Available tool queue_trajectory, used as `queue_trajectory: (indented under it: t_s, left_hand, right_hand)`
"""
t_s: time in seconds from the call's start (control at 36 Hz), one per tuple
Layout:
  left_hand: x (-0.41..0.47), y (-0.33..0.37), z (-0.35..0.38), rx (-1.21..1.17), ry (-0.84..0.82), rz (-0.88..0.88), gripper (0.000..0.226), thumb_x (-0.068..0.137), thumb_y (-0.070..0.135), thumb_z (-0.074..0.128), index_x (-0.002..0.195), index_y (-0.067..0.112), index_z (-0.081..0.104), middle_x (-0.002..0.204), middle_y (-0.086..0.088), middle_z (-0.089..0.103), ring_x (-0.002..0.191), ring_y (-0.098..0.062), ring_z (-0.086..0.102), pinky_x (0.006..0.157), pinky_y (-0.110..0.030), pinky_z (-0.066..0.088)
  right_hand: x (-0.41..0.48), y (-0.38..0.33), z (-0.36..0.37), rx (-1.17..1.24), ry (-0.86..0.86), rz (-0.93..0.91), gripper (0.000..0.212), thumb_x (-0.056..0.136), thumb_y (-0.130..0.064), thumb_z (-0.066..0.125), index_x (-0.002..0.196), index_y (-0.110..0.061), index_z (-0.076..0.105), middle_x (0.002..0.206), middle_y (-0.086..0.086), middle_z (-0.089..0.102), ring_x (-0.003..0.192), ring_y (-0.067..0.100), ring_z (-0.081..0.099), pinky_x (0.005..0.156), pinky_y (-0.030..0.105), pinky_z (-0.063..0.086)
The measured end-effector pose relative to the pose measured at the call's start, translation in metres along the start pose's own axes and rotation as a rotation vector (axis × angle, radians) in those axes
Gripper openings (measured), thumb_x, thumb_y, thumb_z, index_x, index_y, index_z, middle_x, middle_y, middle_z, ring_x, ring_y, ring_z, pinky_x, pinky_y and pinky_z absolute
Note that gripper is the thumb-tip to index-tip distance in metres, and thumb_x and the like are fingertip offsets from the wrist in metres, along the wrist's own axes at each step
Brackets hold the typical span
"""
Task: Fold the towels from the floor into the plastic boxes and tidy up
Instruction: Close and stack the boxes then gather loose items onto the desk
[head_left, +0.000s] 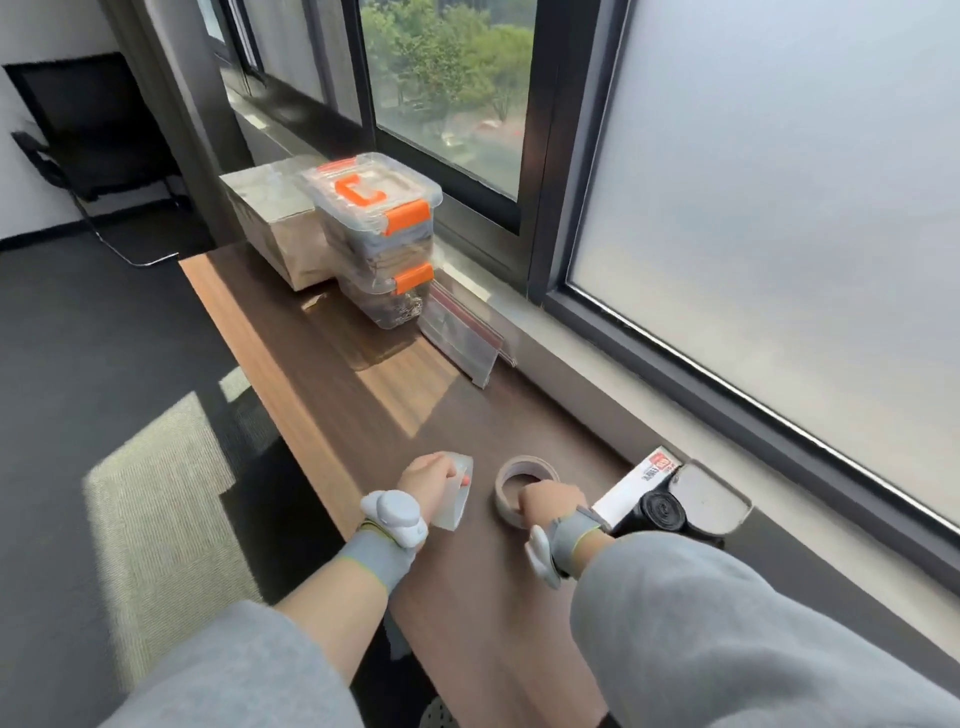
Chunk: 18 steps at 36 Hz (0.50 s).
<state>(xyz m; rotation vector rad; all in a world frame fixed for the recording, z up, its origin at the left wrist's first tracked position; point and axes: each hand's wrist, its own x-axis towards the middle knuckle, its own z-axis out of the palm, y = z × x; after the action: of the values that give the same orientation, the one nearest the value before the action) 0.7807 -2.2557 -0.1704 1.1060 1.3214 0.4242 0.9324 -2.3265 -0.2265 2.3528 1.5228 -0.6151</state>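
Two clear plastic boxes (375, 228) with orange latches stand stacked at the far end of a long wooden bench (363, 395) by the window, with folded fabric visible inside. Near the bench's front end, my left hand (426, 475) grips a small clear plastic item (457, 496) with an orange spot. My right hand (548, 501) holds the near rim of a roll of tape (522, 480) lying flat on the wood. Both wrists wear grey bands with white devices. No towel shows on the floor.
A silver-grey box (270, 223) sits left of the stacked boxes. Clear zip bags (460, 338) lean against the window ledge. A white carton (639, 486) and a black roll (662, 512) lie right of my right hand. Dark carpet and a black chair (98, 150) are on the left.
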Motion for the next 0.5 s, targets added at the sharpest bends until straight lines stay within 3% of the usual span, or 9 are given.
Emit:
queue_trajectory:
  t_s: [0.08, 0.17, 0.25, 0.33, 0.44, 0.5]
  left_hand:
    - [0.025, 0.011, 0.003, 0.016, -0.055, 0.0, 0.032, 0.086, 0.008, 0.046, 0.111, 0.02, 0.063, 0.07, 0.006, 0.065, 0.087, -0.019, 0.058, 0.07, -0.025, 0.042]
    - [0.049, 0.022, 0.004, 0.043, -0.185, -0.094, 0.03, 0.091, 0.017, 0.042, 0.111, 0.033, 0.057, 0.08, 0.003, 0.064, 0.08, -0.015, 0.059, 0.066, -0.027, 0.044]
    - [0.068, 0.029, 0.011, 0.001, -0.292, -0.157, 0.028, 0.091, 0.019, 0.044, 0.11, 0.033, 0.057, 0.083, 0.001, 0.061, 0.076, -0.013, 0.058, 0.066, -0.031, 0.051]
    - [0.086, 0.033, 0.029, 0.051, -0.318, -0.103, 0.024, 0.091, 0.017, 0.046, 0.114, 0.024, 0.053, 0.077, 0.0, 0.058, 0.067, -0.011, 0.054, 0.061, -0.025, 0.048]
    - [0.099, 0.034, 0.052, 0.154, -0.291, 0.051, 0.024, 0.089, 0.015, 0.052, 0.111, 0.007, 0.056, 0.068, 0.001, 0.059, 0.068, -0.017, 0.056, 0.072, -0.029, 0.048]
    - [0.101, 0.031, 0.058, 0.205, -0.308, 0.131, 0.018, 0.088, 0.021, 0.057, 0.105, 0.013, 0.056, 0.07, 0.005, 0.06, 0.066, -0.013, 0.056, 0.06, -0.024, 0.045]
  right_hand:
    - [0.017, 0.007, -0.01, -0.02, 0.026, 0.079, 0.031, 0.086, -0.011, 0.041, 0.099, -0.015, 0.069, 0.11, 0.006, 0.068, 0.11, 0.028, 0.058, 0.084, 0.032, 0.038]
    - [0.034, 0.018, -0.022, -0.006, 0.072, 0.208, 0.031, 0.086, -0.012, 0.041, 0.1, -0.018, 0.069, 0.112, 0.005, 0.067, 0.113, 0.026, 0.054, 0.092, 0.033, 0.035]
    - [0.038, 0.036, -0.027, -0.01, 0.073, 0.332, 0.03, 0.085, -0.014, 0.044, 0.101, -0.02, 0.068, 0.112, 0.003, 0.067, 0.115, 0.024, 0.052, 0.093, 0.032, 0.034]
    - [0.034, 0.052, -0.031, -0.046, 0.059, 0.444, 0.024, 0.083, -0.02, 0.046, 0.096, -0.023, 0.066, 0.109, 0.001, 0.067, 0.112, 0.023, 0.05, 0.091, 0.033, 0.034]
    - [0.033, 0.059, -0.032, -0.073, 0.068, 0.495, 0.029, 0.087, -0.017, 0.042, 0.1, -0.022, 0.067, 0.111, 0.001, 0.067, 0.114, 0.023, 0.046, 0.093, 0.036, 0.03]
    - [0.033, 0.056, -0.032, -0.056, 0.082, 0.492, 0.031, 0.088, -0.015, 0.04, 0.102, -0.023, 0.066, 0.11, 0.001, 0.067, 0.114, 0.023, 0.044, 0.093, 0.037, 0.028]
